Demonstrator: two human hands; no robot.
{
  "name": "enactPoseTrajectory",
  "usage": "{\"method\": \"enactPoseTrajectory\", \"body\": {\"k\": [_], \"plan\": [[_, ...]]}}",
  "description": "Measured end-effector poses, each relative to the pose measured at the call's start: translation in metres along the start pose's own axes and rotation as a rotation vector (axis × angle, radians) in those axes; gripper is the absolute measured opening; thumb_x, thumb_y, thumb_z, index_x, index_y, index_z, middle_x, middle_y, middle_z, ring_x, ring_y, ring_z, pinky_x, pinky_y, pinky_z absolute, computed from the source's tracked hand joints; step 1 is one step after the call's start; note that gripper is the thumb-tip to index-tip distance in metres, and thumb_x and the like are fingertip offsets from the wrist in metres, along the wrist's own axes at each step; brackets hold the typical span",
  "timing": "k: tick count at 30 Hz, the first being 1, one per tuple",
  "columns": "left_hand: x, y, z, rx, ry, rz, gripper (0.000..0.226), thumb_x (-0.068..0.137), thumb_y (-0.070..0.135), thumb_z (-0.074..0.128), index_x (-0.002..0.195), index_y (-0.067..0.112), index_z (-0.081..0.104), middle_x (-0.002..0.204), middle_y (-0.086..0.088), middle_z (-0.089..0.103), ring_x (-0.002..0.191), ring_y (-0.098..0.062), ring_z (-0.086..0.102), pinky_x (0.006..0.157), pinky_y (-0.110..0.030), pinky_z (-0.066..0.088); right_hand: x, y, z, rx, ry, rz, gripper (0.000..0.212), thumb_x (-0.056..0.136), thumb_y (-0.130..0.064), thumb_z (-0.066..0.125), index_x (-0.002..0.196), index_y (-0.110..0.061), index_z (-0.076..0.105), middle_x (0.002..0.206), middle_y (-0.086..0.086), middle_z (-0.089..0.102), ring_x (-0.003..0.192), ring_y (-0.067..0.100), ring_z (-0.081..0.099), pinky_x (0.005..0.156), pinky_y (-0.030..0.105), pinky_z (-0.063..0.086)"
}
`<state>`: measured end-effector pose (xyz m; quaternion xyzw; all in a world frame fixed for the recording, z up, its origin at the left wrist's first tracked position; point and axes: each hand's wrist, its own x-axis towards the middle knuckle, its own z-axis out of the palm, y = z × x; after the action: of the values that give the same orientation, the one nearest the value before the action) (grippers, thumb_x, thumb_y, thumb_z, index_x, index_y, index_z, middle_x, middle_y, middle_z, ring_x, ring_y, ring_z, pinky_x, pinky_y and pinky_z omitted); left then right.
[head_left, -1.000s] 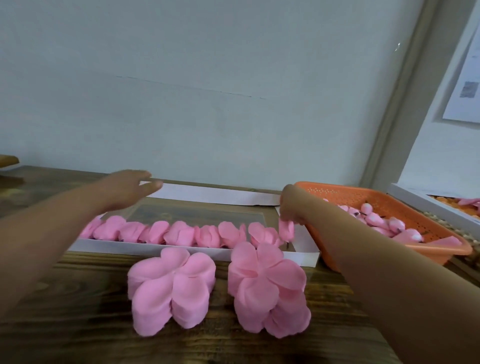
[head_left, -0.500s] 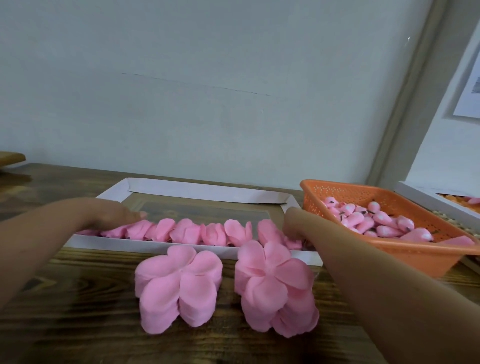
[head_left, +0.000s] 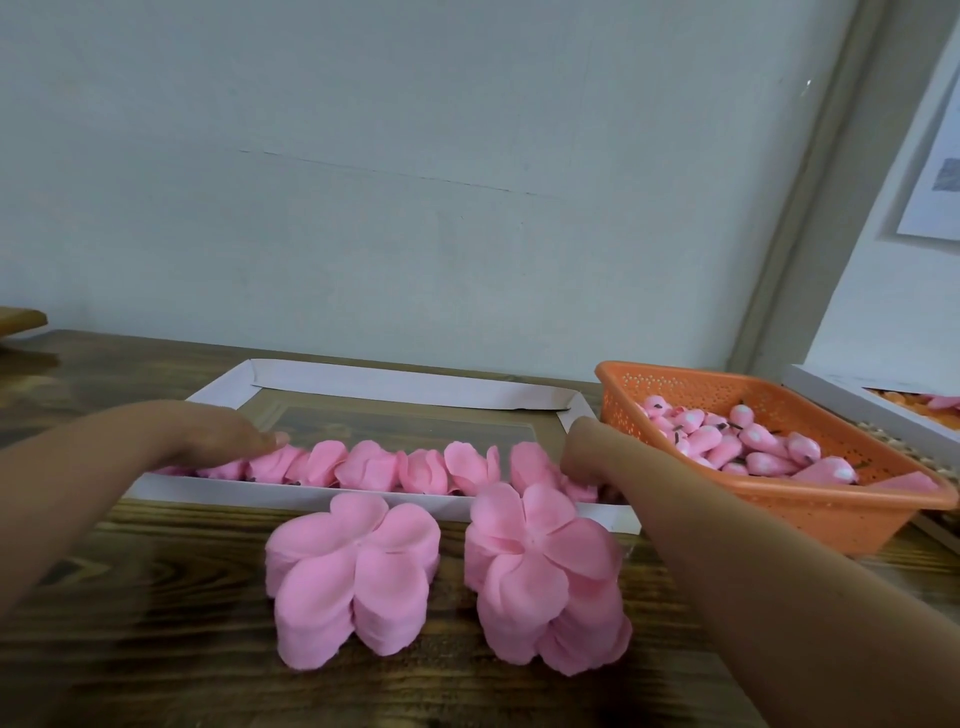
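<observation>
While our left hand (head_left: 208, 436) lies flat, fingers straight, on the 9 o'clock end of the petal row (head_left: 415, 467) along the 6 o'clock wall of the tray (head_left: 405, 384), the right hand (head_left: 584, 457) meets the 3 o'clock end; we cannot tell its grip. Squeezing inward may buckle petals over that wall.

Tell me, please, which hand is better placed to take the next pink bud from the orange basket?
Probably right. The right hand sits at the right end of the flower row, beside the orange basket of pink buds. The left hand lies flat on the row's left end, farthest from it.
</observation>
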<state>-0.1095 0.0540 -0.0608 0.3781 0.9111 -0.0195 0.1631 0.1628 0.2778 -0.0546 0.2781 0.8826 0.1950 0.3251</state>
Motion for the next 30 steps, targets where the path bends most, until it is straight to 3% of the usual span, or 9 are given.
{"method": "enactPoseTrajectory", "body": {"k": [2, 4, 7, 10, 13, 17, 22, 26, 30], "plan": [[-0.003, 0.0, 0.002, -0.008, -0.002, 0.005, 0.06, 0.097, 0.057, 0.021, 0.128, 0.015, 0.052, 0.132, -0.01, 0.054, 0.117, -0.024, 0.05, 0.105, -0.036, 0.034, -0.004, -0.009, -0.006, 0.378, -0.005, 0.293, 0.026, 0.092, -0.008, 0.05, 0.066, -0.011, 0.052, 0.088, 0.009, 0.059, 0.056, 0.012, 0.039, 0.058, 0.023, 0.036], [-0.005, 0.001, 0.003, 0.028, -0.002, 0.023, 0.056, 0.1, 0.052, 0.017, 0.125, 0.018, 0.053, 0.13, -0.008, 0.055, 0.115, -0.023, 0.05, 0.106, -0.035, 0.033, 0.001, -0.005, -0.005, 0.265, -0.029, 0.29, 0.018, 0.092, -0.009, 0.049, 0.083, -0.005, 0.064, 0.107, 0.011, 0.064, 0.055, 0.012, 0.039, 0.055, 0.022, 0.032], [-0.009, 0.003, 0.003, 0.022, 0.013, 0.035, 0.054, 0.101, 0.049, 0.017, 0.119, 0.017, 0.056, 0.126, -0.007, 0.057, 0.113, -0.02, 0.05, 0.105, -0.032, 0.033, 0.006, -0.006, -0.006, 0.158, 0.001, 0.238, 0.017, 0.092, -0.011, 0.05, 0.086, -0.007, 0.065, 0.086, 0.006, 0.063, 0.057, 0.016, 0.042, 0.055, 0.023, 0.032], [-0.009, 0.003, 0.003, -0.024, 0.024, 0.027, 0.059, 0.1, 0.051, 0.019, 0.122, 0.013, 0.058, 0.124, -0.007, 0.059, 0.114, -0.021, 0.052, 0.104, -0.031, 0.034, 0.008, -0.011, -0.008, 0.213, 0.06, 0.222, 0.017, 0.092, -0.013, 0.05, 0.094, -0.006, 0.066, 0.087, 0.008, 0.059, 0.072, 0.023, 0.047, 0.061, 0.025, 0.036], [-0.008, 0.002, 0.003, -0.065, 0.031, 0.023, 0.06, 0.1, 0.052, 0.021, 0.123, 0.011, 0.059, 0.126, -0.006, 0.059, 0.115, -0.02, 0.052, 0.103, -0.031, 0.034, 0.006, -0.015, -0.008, 0.256, 0.102, 0.23, 0.017, 0.091, -0.013, 0.051, 0.08, -0.006, 0.061, 0.075, 0.004, 0.054, 0.068, 0.023, 0.051, 0.062, 0.025, 0.038], [-0.008, 0.0, 0.004, -0.064, 0.031, 0.024, 0.06, 0.1, 0.051, 0.021, 0.129, 0.011, 0.056, 0.136, -0.007, 0.053, 0.122, -0.02, 0.048, 0.107, -0.031, 0.03, 0.001, -0.015, -0.004, 0.406, 0.134, 0.233, 0.023, 0.093, -0.012, 0.05, 0.109, -0.002, 0.063, 0.112, 0.013, 0.062, 0.091, 0.029, 0.055, 0.076, 0.028, 0.04], [-0.014, 0.003, 0.006, -0.063, 0.056, 0.07, 0.044, 0.104, 0.039, 0.02, 0.136, 0.023, 0.045, 0.148, -0.002, 0.04, 0.132, -0.019, 0.038, 0.109, -0.029, 0.025, -0.009, -0.015, -0.005, 0.375, 0.14, 0.182, 0.025, 0.093, -0.014, 0.05, 0.112, -0.005, 0.063, 0.094, 0.009, 0.061, 0.09, 0.026, 0.056, 0.072, 0.026, 0.038], [-0.016, 0.005, 0.004, -0.062, 0.159, 0.054, 0.05, 0.102, 0.045, 0.024, 0.137, 0.017, 0.046, 0.149, -0.008, 0.04, 0.133, -0.024, 0.038, 0.108, -0.029, 0.03, -0.011, -0.015, 0.003, 0.332, 0.343, 0.19, 0.025, 0.092, -0.009, 0.047, 0.11, 0.0, 0.061, 0.111, 0.017, 0.064, 0.104, 0.032, 0.062, 0.083, 0.035, 0.052], [-0.024, 0.016, -0.001, -0.014, 0.299, 0.029, 0.057, 0.099, 0.051, 0.028, 0.145, 0.018, 0.038, 0.152, -0.009, 0.037, 0.135, -0.026, 0.038, 0.105, -0.028, 0.031, -0.029, -0.011, -0.009, 0.463, 0.55, 0.331, 0.016, 0.087, -0.005, 0.041, 0.082, -0.012, 0.054, 0.092, 0.005, 0.056, 0.097, 0.024, 0.061, 0.084, 0.032, 0.047]]}}
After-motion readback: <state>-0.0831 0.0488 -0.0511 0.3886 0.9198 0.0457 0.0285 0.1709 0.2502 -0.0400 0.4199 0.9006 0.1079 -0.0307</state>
